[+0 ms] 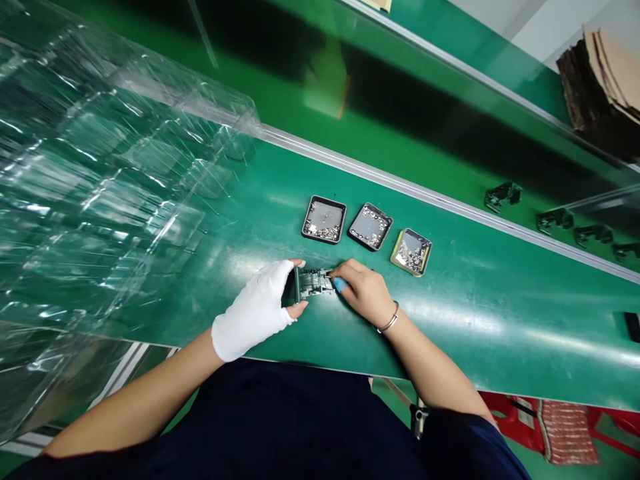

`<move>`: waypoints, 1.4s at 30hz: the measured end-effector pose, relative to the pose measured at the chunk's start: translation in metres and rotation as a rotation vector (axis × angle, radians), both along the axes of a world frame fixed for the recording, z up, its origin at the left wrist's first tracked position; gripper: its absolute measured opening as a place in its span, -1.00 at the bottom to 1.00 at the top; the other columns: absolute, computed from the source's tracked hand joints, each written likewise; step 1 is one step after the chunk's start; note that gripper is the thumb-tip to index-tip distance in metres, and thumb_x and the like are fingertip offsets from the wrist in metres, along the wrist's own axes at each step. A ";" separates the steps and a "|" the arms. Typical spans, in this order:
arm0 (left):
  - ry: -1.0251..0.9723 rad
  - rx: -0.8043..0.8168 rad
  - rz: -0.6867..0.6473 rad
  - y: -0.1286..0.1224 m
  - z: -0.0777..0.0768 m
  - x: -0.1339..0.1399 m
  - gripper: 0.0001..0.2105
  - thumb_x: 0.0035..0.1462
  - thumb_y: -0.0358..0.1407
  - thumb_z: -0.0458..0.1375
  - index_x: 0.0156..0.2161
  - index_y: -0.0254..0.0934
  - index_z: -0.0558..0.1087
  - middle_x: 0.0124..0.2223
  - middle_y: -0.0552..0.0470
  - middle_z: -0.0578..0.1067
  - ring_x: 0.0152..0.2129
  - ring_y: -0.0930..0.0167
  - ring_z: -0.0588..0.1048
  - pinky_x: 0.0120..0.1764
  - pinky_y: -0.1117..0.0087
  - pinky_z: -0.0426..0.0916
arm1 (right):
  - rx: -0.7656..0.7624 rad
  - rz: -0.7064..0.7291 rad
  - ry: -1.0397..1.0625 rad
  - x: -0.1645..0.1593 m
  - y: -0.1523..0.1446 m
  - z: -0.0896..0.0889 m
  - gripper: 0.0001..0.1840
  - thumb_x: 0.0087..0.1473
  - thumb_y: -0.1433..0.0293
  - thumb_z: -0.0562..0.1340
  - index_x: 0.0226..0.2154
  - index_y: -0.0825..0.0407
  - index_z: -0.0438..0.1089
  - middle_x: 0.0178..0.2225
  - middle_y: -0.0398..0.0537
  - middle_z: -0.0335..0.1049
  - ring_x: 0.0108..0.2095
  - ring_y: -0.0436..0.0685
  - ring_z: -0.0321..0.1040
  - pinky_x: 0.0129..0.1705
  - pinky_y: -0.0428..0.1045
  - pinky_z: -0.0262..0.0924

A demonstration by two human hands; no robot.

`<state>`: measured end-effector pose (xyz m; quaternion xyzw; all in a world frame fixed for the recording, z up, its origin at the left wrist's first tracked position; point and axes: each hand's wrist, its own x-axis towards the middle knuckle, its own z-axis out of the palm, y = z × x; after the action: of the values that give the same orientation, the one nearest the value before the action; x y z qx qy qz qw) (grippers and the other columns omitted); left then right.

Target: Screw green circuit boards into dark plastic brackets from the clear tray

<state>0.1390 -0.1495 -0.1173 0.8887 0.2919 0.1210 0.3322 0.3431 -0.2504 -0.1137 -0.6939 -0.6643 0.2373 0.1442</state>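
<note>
A small dark plastic and metal assembly [314, 283] is held just above the green bench. My left hand [260, 303], in a white glove with bare fingertips, grips its dark block-shaped end between thumb and fingers. At the assembly's other end, my right hand [364, 288] has its fingers pinched together, with a blue cover on one fingertip. Whatever lies inside that pinch is too small or hidden to make out. Beyond the hands stand three small trays with shiny metal parts: a left tray [325, 208], a middle tray [371, 227] and a yellow-edged right tray [411, 251].
Stacked clear plastic trays [110, 167] cover the bench's left side. A metal rail [360, 170] runs along the back of the green bench [480, 313]. Several dark assemblies [554, 220] are behind it at right. A red stool [515, 420] is below the front edge.
</note>
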 end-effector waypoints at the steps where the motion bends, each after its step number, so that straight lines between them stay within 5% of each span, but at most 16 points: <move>1: -0.002 0.004 -0.006 0.000 0.000 0.000 -0.53 0.03 -0.27 0.17 0.06 -0.32 0.21 0.02 -0.18 0.42 -0.02 0.17 0.43 0.02 0.14 0.34 | -0.027 0.005 -0.039 -0.002 0.001 0.002 -0.65 0.05 0.61 0.09 -0.15 -0.04 0.35 -0.14 -0.09 0.40 -0.12 0.07 0.35 -0.19 -0.11 0.21; 6: -0.012 0.029 -0.018 0.001 0.000 -0.001 -0.53 0.02 -0.28 0.18 0.05 -0.33 0.22 0.00 -0.19 0.43 -0.04 0.17 0.44 -0.01 0.14 0.36 | -0.138 -0.012 -0.196 -0.009 0.005 0.011 -0.72 0.07 0.56 0.10 -0.19 -0.02 0.37 -0.21 -0.06 0.39 -0.25 0.11 0.38 -0.35 -0.08 0.19; 12: -0.014 0.043 -0.026 0.001 -0.002 -0.001 -0.52 0.02 -0.28 0.19 0.05 -0.33 0.22 0.00 -0.19 0.44 -0.03 0.16 0.44 0.00 0.14 0.36 | -0.066 0.017 0.064 0.005 -0.002 0.007 -0.69 0.06 0.61 0.12 -0.18 -0.03 0.37 -0.16 -0.12 0.40 -0.17 0.05 0.38 -0.20 -0.11 0.21; 19: -0.016 0.014 -0.025 0.004 -0.004 -0.002 -0.50 0.03 -0.26 0.20 0.08 -0.33 0.21 0.01 -0.19 0.43 -0.02 0.16 0.43 0.02 0.13 0.35 | -0.181 0.053 -0.243 -0.014 -0.002 0.017 -0.77 0.09 0.54 0.11 -0.23 0.01 0.40 -0.25 -0.02 0.40 -0.30 0.11 0.38 -0.40 -0.08 0.17; 22: -0.017 -0.006 -0.015 0.003 -0.004 -0.002 -0.51 0.04 -0.26 0.19 0.07 -0.31 0.21 0.01 -0.18 0.44 -0.04 0.17 0.45 0.00 0.13 0.37 | -0.102 0.021 -0.084 -0.006 -0.004 0.013 -0.73 0.08 0.56 0.11 -0.21 -0.02 0.41 -0.24 -0.07 0.42 -0.28 0.07 0.38 -0.32 -0.08 0.22; 27: -0.159 -0.029 -0.007 -0.004 -0.006 0.000 -0.53 0.08 -0.21 0.17 0.06 -0.29 0.18 0.09 -0.21 0.38 0.06 0.17 0.40 0.08 0.13 0.32 | 0.269 -0.158 0.152 0.012 -0.009 0.005 -0.80 0.15 0.39 0.17 -0.16 0.02 0.42 -0.07 0.05 0.39 -0.02 0.20 0.29 0.04 0.15 0.17; 32: -0.232 -0.032 -0.065 -0.007 -0.006 -0.004 -0.40 0.07 -0.06 0.17 0.14 -0.26 0.12 0.19 -0.24 0.29 0.13 0.12 0.32 0.13 0.09 0.28 | 0.299 -0.198 0.549 -0.001 -0.009 0.012 -0.89 0.11 0.33 0.24 -0.37 0.03 0.36 -0.25 -0.02 0.42 -0.23 0.08 0.40 -0.10 0.05 0.29; 34: -0.224 -0.002 -0.082 -0.005 -0.005 -0.005 -0.28 0.03 0.01 0.17 0.21 -0.26 0.06 0.22 -0.25 0.25 0.15 0.08 0.29 0.12 0.07 0.28 | 0.341 -0.164 0.494 -0.008 -0.011 0.017 -0.91 0.09 0.36 0.24 -0.39 0.02 0.33 -0.26 -0.05 0.42 -0.22 0.07 0.39 0.02 0.10 0.22; 38: -0.165 0.155 -0.089 -0.001 -0.006 0.001 -0.30 0.11 -0.07 0.13 0.26 -0.30 0.02 0.23 -0.27 0.24 0.14 0.08 0.29 0.11 0.06 0.30 | 0.380 0.010 0.114 -0.022 -0.019 0.020 -0.91 0.06 0.47 0.21 -0.30 0.01 0.33 -0.17 -0.04 0.43 -0.05 0.14 0.31 0.28 0.29 -0.26; 42: -0.116 0.241 -0.186 0.000 -0.007 0.013 -0.49 0.13 -0.19 0.09 0.17 -0.30 0.20 0.12 -0.21 0.39 0.05 0.13 0.39 0.06 0.10 0.35 | 0.355 0.144 0.035 -0.009 -0.020 0.022 -0.84 0.07 0.47 0.20 -0.23 -0.02 0.36 -0.12 -0.09 0.44 -0.02 0.10 0.29 0.28 0.19 -0.23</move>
<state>0.1522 -0.1495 -0.1243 0.9368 0.1721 0.1748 0.2493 0.3343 -0.2706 -0.0915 -0.6039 -0.7412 0.1385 0.2585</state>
